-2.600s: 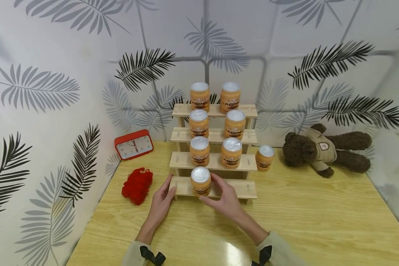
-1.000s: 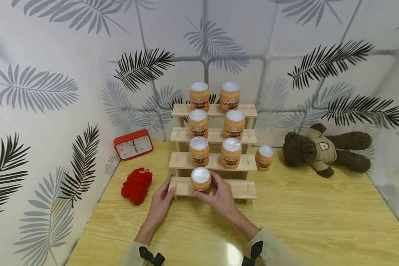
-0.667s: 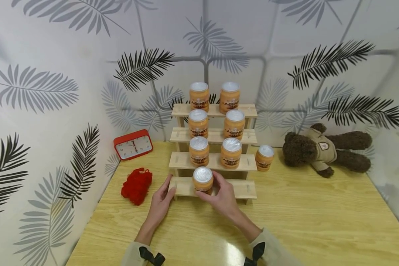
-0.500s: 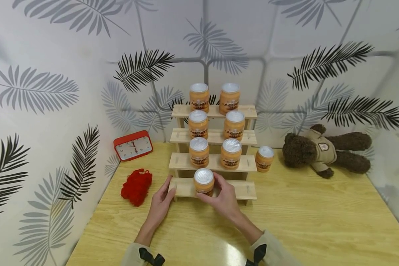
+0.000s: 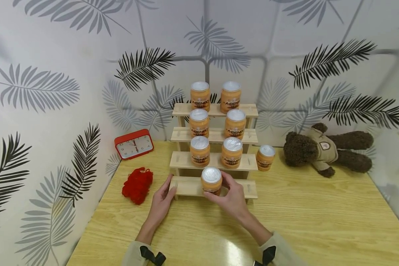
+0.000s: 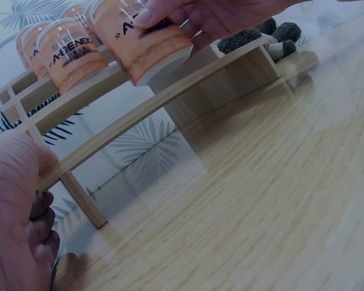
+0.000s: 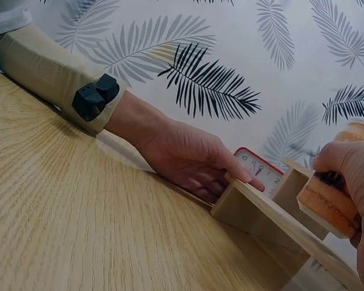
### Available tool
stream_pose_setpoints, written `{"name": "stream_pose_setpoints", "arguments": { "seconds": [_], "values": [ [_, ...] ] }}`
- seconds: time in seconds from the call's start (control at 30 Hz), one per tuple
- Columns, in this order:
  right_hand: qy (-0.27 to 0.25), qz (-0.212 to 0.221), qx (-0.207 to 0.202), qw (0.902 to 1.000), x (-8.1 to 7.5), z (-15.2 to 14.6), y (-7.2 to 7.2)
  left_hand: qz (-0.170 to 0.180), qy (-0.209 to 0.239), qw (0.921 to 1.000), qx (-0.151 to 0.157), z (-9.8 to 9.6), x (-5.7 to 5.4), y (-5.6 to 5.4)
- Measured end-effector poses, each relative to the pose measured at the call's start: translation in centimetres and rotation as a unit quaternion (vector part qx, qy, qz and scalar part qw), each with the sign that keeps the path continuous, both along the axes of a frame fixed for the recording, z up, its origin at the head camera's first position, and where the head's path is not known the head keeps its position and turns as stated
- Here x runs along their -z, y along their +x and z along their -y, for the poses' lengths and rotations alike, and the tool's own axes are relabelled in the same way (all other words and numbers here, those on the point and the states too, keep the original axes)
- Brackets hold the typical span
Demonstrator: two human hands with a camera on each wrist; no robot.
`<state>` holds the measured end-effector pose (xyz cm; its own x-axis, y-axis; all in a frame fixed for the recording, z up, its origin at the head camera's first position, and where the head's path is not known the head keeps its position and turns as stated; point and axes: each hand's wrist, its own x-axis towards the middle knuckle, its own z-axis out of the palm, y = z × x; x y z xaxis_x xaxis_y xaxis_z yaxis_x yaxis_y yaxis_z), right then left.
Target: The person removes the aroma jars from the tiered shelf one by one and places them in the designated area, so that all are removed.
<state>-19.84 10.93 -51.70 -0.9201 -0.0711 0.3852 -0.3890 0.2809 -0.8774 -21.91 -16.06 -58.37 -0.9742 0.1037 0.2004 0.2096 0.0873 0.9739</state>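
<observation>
A four-step wooden display rack (image 5: 187, 187) stands mid-table, bearing orange jars with silver lids. My right hand (image 5: 234, 197) grips one such jar (image 5: 210, 186) from its right side, thumb in front, at the lowest step. In the left wrist view that jar (image 6: 147, 45) is tilted close over the step's front edge. My left hand (image 5: 161, 201) holds the left end of the lowest step; the left wrist view has the thumb at the board and the other fingers curled below it. Two jars stand on each of the upper steps, such as the front right one (image 5: 232, 153).
Another orange jar (image 5: 265, 158) stands on the table just right of the rack. A brown teddy bear (image 5: 326, 147) lies farther right by the wall. To the left are a red alarm clock (image 5: 134, 145) and a tangle of red yarn (image 5: 137, 185).
My right hand has shifted the gripped jar rightward along the lowest step, from left of the middle to about its middle. The left hand keeps its place on the rack's end.
</observation>
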Motion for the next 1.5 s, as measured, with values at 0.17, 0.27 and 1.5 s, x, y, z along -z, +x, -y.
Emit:
{"name": "stream_pose_setpoints", "arguments": {
  "seconds": [0.17,0.27,1.5],
  "values": [
    [0.013,-0.015,0.016,0.9997,0.0,-0.9,0.2,0.0,0.003,1.0,0.0,0.0,-0.1,0.0],
    [0.014,-0.022,0.022,0.9994,0.0,-1.5,0.3,-0.002,0.005,1.0,0.0,-0.1,-0.1,0.0],
    [0.016,-0.031,0.151,0.988,-1.0,-10.7,2.8,0.009,-0.008,0.9999,-0.003,0.0,-0.1,0.0]
  ]
}}
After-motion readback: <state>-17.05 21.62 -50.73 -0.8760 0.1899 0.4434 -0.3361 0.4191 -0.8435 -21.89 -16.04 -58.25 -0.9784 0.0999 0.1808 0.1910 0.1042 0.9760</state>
